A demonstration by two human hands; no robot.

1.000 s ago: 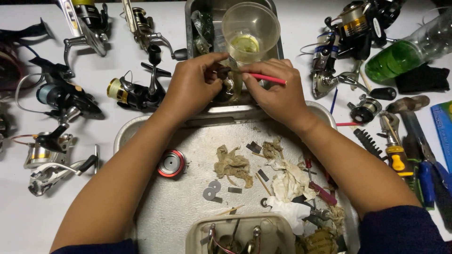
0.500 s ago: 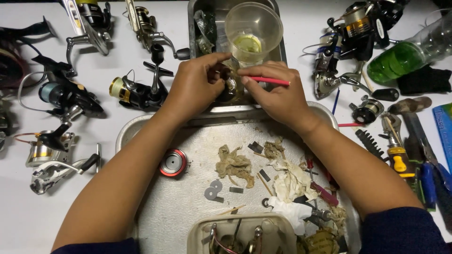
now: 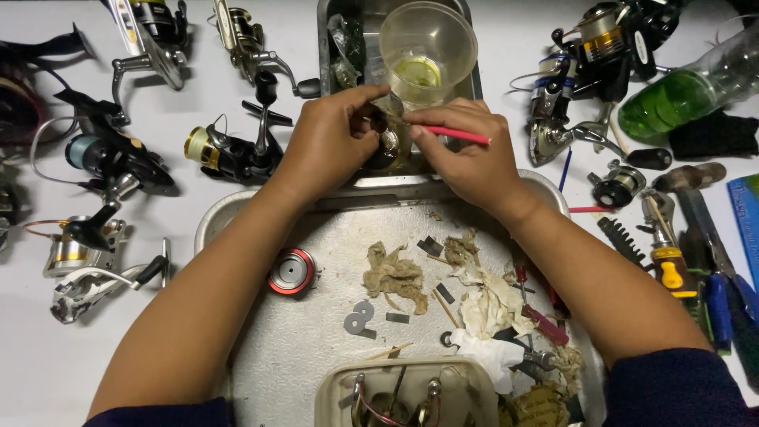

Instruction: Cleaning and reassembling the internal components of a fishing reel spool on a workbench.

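Hands met at the upper centre of the frame, over the near end of a narrow metal tray [image 3: 336, 47]: the left hand [image 3: 328, 142] kept a closed grip on a small dark reel part [image 3: 389, 146], while the right hand [image 3: 466, 154] pinched a slim red-handled tool [image 3: 457, 135] with its tip at that part. Just behind them a clear plastic cup [image 3: 428, 49] with yellowish residue stood in the narrow tray. Below, a large steel tray [image 3: 316, 348] carried a red spool [image 3: 291, 272] and stained rags [image 3: 395, 275], and fishing reels [image 3: 229, 150] lay on the white surface [image 3: 32, 372] at left and right.
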